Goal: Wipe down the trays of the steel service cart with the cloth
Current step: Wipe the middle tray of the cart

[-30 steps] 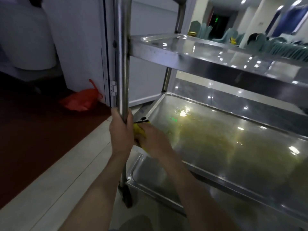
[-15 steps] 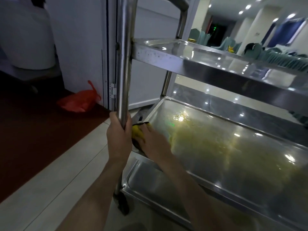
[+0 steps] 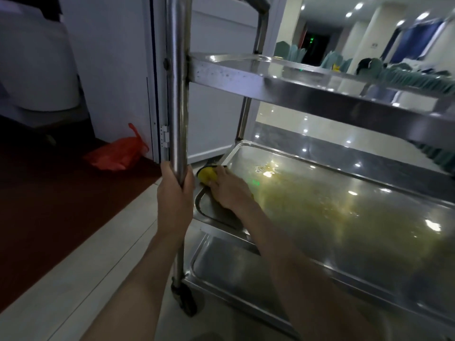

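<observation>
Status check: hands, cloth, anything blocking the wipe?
Left hand grips cart post. Right hand presses yellow cloth into middle tray near-left corner. Nothing in the way on that tray.

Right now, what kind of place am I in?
Probably a restaurant or banquet hall, at the edge of its dining room. A steel service cart stands on glossy tile, rows of green chairs fill the hall behind, and recessed ceiling lights shine overhead.

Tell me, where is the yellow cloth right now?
The yellow cloth is under the right hand, at the near left corner of the middle tray, right beside the steel post that the left hand grips.
</observation>
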